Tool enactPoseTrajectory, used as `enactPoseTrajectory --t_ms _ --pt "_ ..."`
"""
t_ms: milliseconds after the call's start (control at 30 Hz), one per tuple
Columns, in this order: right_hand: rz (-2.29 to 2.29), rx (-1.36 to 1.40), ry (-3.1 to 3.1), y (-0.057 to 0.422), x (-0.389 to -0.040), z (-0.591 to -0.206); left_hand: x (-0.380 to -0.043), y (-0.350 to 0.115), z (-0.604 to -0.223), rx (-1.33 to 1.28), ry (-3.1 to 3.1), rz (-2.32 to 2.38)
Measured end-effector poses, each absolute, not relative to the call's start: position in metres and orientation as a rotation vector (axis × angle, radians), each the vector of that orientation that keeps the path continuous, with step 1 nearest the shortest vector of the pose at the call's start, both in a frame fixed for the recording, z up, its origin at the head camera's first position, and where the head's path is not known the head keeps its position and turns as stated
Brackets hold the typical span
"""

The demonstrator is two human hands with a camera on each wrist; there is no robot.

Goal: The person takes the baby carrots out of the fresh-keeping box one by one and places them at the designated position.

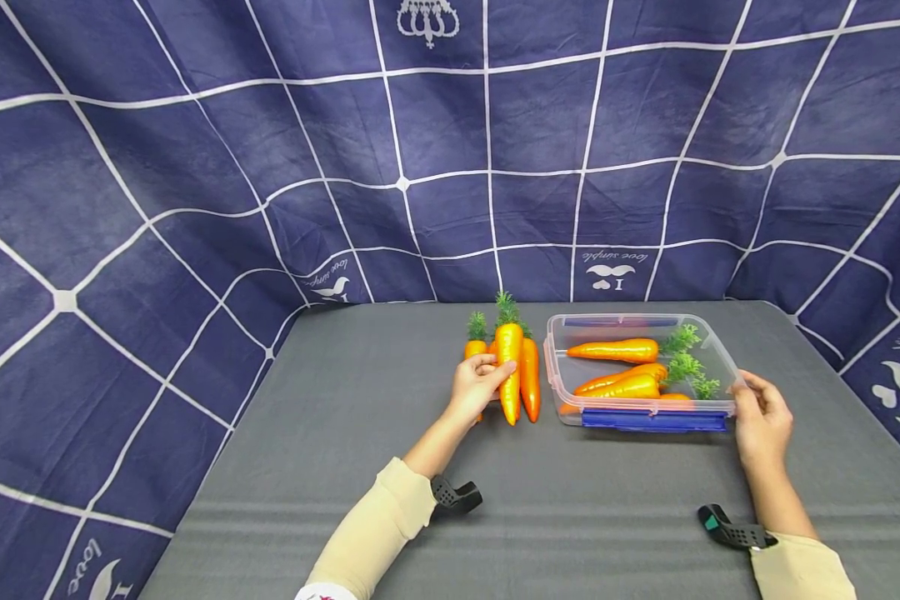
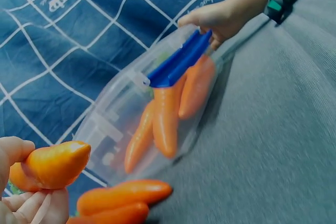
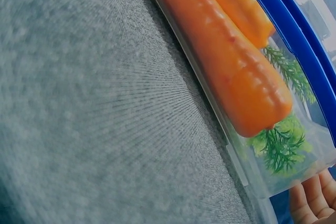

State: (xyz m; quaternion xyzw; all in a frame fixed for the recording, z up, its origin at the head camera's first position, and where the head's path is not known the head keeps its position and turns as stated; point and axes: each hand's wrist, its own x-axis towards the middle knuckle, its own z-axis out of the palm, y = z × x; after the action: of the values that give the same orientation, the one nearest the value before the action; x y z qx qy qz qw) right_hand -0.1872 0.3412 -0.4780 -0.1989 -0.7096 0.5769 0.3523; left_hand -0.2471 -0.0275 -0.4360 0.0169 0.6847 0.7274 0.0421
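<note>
My left hand (image 1: 474,385) pinches an orange carrot (image 1: 508,342) with a green leafy top between thumb and fingers; its tapered tip points toward me in the left wrist view. The held carrot overlaps other carrots (image 1: 531,383) on the table in the head view. To their right, a clear plastic container (image 1: 555,379) with a blue latch (image 1: 654,420) along its front holds several carrots (image 1: 613,351), leafy ends to the right. With my right hand (image 1: 765,423) I grip the container's right front corner, thumb on the near side.
Grey cloth covers the table (image 1: 360,400), and a dark blue curtain (image 1: 450,125) with white lines hangs along its back and sides. Black straps (image 1: 457,495) are on both wrists, below beige sleeves (image 1: 390,517).
</note>
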Motion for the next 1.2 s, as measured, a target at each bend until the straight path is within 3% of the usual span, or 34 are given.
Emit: enactPoseTrajectory --t_ms 167,433,667,1200 --pt "1.482 -0.511 -1.846 0.342 -0.187 -0.478 -0.244 -0.042 -0.444 0.016 2.089 2.238" --pt "1.498 -0.504 -1.831 0.342 -0.187 -0.477 -0.228 -0.066 -0.426 0.021 2.131 2.245" --pt "1.476 -0.524 -1.842 0.341 -0.187 -0.478 -0.242 -0.089 -0.453 -0.011 2.147 2.284" --pt "1.502 -0.510 -1.830 0.341 -0.187 -0.478 -0.263 -0.122 -0.467 -0.163 2.357 2.170"
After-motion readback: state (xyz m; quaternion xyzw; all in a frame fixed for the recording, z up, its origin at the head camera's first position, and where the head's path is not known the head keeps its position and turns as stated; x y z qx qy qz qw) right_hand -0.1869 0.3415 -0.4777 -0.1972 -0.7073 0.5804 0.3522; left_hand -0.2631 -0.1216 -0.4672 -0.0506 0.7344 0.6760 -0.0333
